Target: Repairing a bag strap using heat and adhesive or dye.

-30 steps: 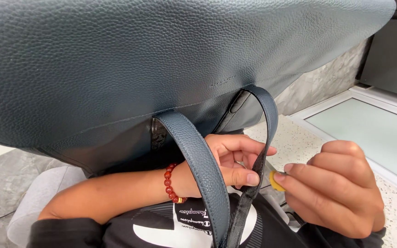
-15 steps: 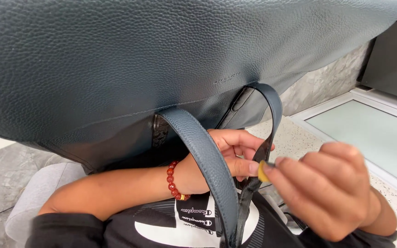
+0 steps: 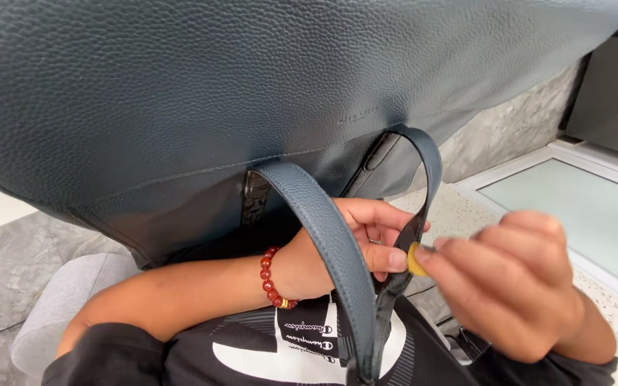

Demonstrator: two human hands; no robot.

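A large dark blue pebbled-leather tote bag lies tipped over the lap. The left hand pinches its looping strap; the right hand grips a small yellow piece, possibly an eraser, against it. Pressing hard could scuff the leather, or the piece may slip.
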